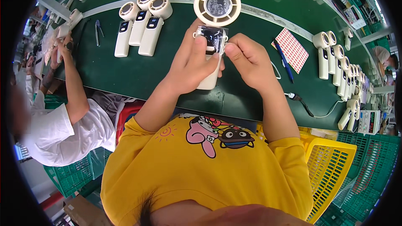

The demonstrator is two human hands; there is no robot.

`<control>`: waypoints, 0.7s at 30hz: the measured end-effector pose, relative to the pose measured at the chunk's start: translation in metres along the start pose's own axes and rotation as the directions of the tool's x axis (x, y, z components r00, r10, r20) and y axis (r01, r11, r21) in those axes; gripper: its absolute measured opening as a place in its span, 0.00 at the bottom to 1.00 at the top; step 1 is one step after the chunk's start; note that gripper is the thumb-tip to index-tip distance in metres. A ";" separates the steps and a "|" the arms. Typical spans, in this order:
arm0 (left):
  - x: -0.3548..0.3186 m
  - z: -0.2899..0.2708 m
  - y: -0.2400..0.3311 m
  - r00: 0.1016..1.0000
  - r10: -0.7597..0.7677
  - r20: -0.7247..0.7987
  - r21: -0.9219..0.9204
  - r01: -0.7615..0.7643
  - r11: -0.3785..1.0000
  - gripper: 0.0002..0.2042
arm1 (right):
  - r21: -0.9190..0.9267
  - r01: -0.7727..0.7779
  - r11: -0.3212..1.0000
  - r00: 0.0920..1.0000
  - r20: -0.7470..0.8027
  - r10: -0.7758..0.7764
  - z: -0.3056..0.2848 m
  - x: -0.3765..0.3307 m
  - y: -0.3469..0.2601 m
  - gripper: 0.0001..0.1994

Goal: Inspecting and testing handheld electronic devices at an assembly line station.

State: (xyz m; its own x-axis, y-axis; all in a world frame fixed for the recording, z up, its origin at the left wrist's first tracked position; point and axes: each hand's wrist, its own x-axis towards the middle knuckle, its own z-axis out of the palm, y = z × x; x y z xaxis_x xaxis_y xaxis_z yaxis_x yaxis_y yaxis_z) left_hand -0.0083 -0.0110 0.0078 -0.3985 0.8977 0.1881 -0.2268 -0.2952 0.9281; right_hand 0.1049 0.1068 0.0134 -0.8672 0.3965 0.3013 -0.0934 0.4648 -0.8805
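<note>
A cream handheld fan (207,83) with a round ringed head (217,5) is upright in front of me over the table. My left hand (190,60) is wrapped round its handle from the left, its digits pressing on the front. A glossy clear film (221,32) covers the dark display at the top of the handle, its edges sticking out past the sides. My right hand (250,60) is closed, thumb and forefinger pinched together at the film's right edge. The exact spot between those fingertips is hidden.
Three similar fans (142,29) lie left on the green table (180,104), near tweezers (98,31). To the right are a red-and-white label sheet (292,50), a blue pen (284,61), a cable (307,108) and a row of fans (337,69). A co-worker (69,121) sits left.
</note>
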 end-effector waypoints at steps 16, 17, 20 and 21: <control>-0.005 0.002 -0.002 0.999 0.009 0.039 0.040 -0.011 0.999 0.23 | 0.115 -0.186 0.976 0.974 0.155 0.167 -0.015 -0.003 -0.018 0.06; -0.006 0.001 -0.002 1.000 -0.008 0.013 0.026 0.008 1.000 0.23 | 0.138 -0.195 0.971 0.972 0.163 0.171 -0.013 -0.003 -0.016 0.07; -0.003 -0.001 -0.001 0.995 0.103 0.017 -0.173 -0.098 0.980 0.24 | 0.083 -0.208 0.975 0.978 -0.018 0.210 -0.013 0.004 -0.001 0.07; -0.001 -0.003 0.000 0.988 0.155 0.010 -0.269 -0.147 0.952 0.25 | 0.059 -0.216 0.975 0.969 -0.108 0.222 -0.013 0.008 0.007 0.07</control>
State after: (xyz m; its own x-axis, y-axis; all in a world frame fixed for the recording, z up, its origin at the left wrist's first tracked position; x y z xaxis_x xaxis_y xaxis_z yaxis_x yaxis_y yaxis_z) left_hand -0.0103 -0.0133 0.0069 -0.4202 0.8441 0.3329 -0.3966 -0.5009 0.7693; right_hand 0.1036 0.1233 0.0146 -0.8085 0.5726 0.1361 0.0678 0.3204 -0.9449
